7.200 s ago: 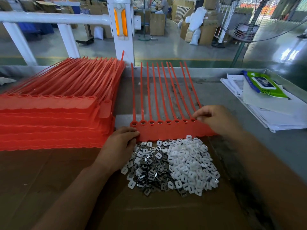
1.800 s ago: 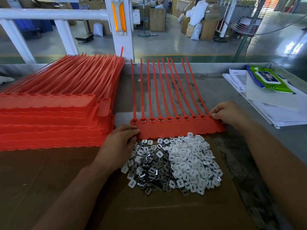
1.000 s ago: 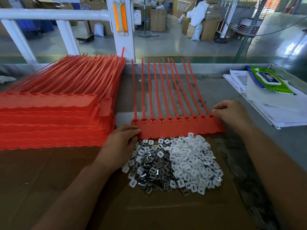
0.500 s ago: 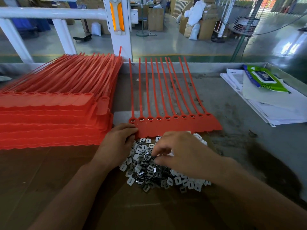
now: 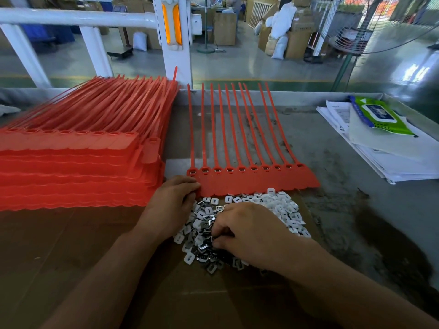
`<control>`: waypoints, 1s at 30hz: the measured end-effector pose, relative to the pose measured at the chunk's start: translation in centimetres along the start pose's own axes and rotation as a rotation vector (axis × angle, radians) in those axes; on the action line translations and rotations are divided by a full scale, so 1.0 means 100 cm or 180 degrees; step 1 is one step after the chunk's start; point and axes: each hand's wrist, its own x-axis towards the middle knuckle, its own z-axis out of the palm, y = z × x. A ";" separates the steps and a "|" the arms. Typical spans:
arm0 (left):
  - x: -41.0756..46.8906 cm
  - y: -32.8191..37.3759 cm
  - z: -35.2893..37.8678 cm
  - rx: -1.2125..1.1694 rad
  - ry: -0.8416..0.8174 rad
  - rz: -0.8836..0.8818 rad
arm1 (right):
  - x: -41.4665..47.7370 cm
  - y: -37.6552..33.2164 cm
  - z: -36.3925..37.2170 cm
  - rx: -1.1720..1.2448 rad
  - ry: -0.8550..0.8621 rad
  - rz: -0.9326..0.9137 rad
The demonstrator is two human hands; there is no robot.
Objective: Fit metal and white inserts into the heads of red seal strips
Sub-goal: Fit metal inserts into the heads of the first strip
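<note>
Red seal strips [image 5: 256,184] pressed flat by left hand [image 5: 169,205]; right hand [image 5: 251,231] pinches inserts [image 5: 280,205].

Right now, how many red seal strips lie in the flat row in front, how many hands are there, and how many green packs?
Red seal strips in the flat row: 10
Hands: 2 (left hand, right hand)
Green pack: 1
Total: 13
</note>
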 end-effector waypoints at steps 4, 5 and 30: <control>0.000 0.000 0.000 0.0008 -0.0012 -0.0008 | -0.001 0.000 0.000 0.0062 -0.0025 0.0059; 0.000 0.000 0.000 0.0013 -0.0011 -0.0007 | -0.002 0.000 0.000 0.0068 -0.0031 0.0067; 0.001 -0.002 0.001 0.0039 -0.0014 0.0006 | 0.009 0.016 -0.021 0.1476 0.0414 0.0537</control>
